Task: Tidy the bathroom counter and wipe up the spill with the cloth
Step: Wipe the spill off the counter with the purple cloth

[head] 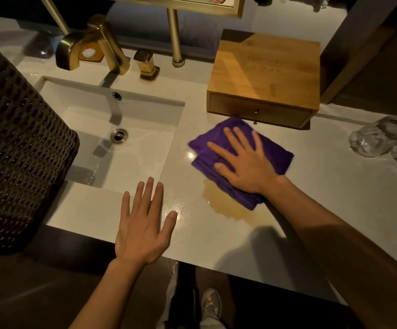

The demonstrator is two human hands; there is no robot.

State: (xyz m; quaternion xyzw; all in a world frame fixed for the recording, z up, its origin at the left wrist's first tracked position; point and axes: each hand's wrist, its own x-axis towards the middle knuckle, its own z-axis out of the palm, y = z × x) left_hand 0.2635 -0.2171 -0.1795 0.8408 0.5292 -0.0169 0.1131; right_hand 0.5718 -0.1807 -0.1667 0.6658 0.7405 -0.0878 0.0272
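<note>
A folded purple cloth lies on the white counter right of the sink. My right hand presses flat on top of the cloth, fingers spread. A yellowish-brown spill shows on the counter just in front of the cloth, its near edge partly under the cloth. My left hand rests flat and open on the counter's front edge, by the sink's near right corner, holding nothing. Wet streaks glisten between my two hands.
A rectangular sink with a brass faucet lies at the left. A wooden drawer box stands behind the cloth. Clear glasses lie at the right. A dark woven basket stands at the far left. A soap dish sits behind the faucet.
</note>
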